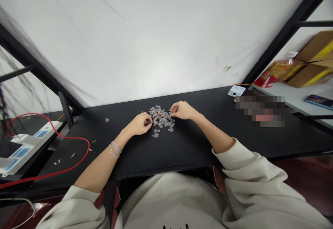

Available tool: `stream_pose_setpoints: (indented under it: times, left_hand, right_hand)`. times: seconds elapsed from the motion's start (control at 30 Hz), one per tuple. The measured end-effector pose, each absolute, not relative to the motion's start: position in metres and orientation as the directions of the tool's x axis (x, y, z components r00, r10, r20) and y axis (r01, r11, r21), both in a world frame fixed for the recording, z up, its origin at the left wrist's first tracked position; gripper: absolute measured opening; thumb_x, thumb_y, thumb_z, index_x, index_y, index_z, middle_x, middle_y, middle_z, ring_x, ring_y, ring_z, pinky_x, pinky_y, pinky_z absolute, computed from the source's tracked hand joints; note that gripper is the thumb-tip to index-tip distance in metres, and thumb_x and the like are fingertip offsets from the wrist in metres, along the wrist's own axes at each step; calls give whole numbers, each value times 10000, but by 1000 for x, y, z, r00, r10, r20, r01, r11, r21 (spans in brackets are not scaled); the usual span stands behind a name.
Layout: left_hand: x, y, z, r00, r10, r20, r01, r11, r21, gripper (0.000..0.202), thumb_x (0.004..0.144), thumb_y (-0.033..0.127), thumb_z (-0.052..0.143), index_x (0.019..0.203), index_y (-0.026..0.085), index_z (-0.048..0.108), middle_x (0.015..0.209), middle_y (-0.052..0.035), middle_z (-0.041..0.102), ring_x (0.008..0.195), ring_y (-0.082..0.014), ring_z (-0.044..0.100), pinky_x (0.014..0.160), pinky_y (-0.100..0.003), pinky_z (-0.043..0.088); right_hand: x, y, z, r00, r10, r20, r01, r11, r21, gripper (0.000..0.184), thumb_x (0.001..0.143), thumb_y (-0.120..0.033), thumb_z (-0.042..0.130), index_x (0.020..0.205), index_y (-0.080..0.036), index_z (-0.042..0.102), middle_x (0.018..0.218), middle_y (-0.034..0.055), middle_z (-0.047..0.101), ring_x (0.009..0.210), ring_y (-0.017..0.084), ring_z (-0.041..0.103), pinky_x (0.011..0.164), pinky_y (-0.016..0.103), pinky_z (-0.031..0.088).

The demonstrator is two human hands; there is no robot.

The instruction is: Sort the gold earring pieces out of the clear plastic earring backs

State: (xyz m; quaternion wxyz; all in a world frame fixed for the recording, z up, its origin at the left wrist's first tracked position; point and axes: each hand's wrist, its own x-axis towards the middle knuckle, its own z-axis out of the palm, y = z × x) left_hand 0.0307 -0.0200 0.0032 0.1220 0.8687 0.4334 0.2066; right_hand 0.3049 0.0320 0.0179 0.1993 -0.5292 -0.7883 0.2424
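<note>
Seen from the head, the left hand is pressing its fingertips together at the near-left side of the vial pile, and the right hand is pinching at its far-right side. Anything gripped is showing too small to tell, likewise the vials' axes. The pile is lying near the counter's far edge.

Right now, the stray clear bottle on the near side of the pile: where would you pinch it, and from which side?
Pinch the small clear bottle across its round bulb, from above on the near side. It seems to lie tipped over on the table, apart from the pile, so that side is free; the narrow neck offers less hold. It's tiny in view, so tentative.
</note>
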Motion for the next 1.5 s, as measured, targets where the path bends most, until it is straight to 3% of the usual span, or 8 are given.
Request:
stream_pose_setpoints:
  times: [0.23, 0.47, 0.67, 1.0, 1.3, 1.5]
  left_hand:
    - [34, -20, 1, 522, 786, 330, 678, -618, 398, 80, 834, 162, 584, 850, 183, 660, 909, -53, 632, 761, -169, 583, 738, -320, 503]
    - [42, -22, 1, 432, 761, 484, 660, -632, 405, 62, 898, 233, 624, 921, 205, 673, 804, -24, 664, 737, -166, 578, 714, -299, 496]
    - [45, -25, -2, 367, 731, 575, 582, -663, 471, 103, 885, 284, 669, 948, 204, 686, 864, -29, 702, 685, -136, 595, 675, -272, 515]
    - [45, -24, -5, 315, 765, 561, 575, -624, 528, 93, 869, 294, 687, 853, 214, 733, 769, -14, 714, 613, -127, 602, 628, -261, 507]
    - [49, -26, -7, 199, 855, 480, 413, -517, 750, 172, 840, 351, 708, 847, 181, 738, 832, -40, 764, 680, -163, 698, 640, -267, 563]
    - [48, -27, -6, 221, 850, 477, 459, -523, 718, 160, 849, 330, 690, 833, 181, 747, 775, -26, 759, 611, -143, 668, 584, -242, 529]
  right_hand:
    - [295, 20, 23, -377, 896, 234, 655, 436, -617, 203, 746, -295, 748, 897, -161, 728, 857, 51, 723, 723, 145, 653, 701, 255, 507]
    - [274, 4, 13, -419, 821, 389, 520, 568, -638, 208, 787, -317, 725, 940, -177, 704, 989, 58, 718, 890, 176, 666, 827, 288, 511]
    - [263, -7, 12, -485, 800, 354, 410, 565, -716, 184, 805, -304, 709, 957, -202, 693, 912, 27, 737, 863, 163, 699, 819, 268, 523]
    - [261, -9, 9, -490, 802, 342, 341, 537, -771, 194, 791, -333, 723, 920, -193, 685, 896, 31, 720, 844, 160, 677, 794, 271, 514]
    - [260, -8, 6, -435, 832, 343, 220, 468, -856, 232, 729, -352, 784, 814, -177, 658, 827, 28, 709, 797, 164, 666, 769, 288, 516]
    - [258, -9, 4, -425, 828, 367, 186, 476, -859, 242, 706, -352, 798, 759, -169, 649, 810, 30, 706, 789, 165, 657, 766, 296, 512]
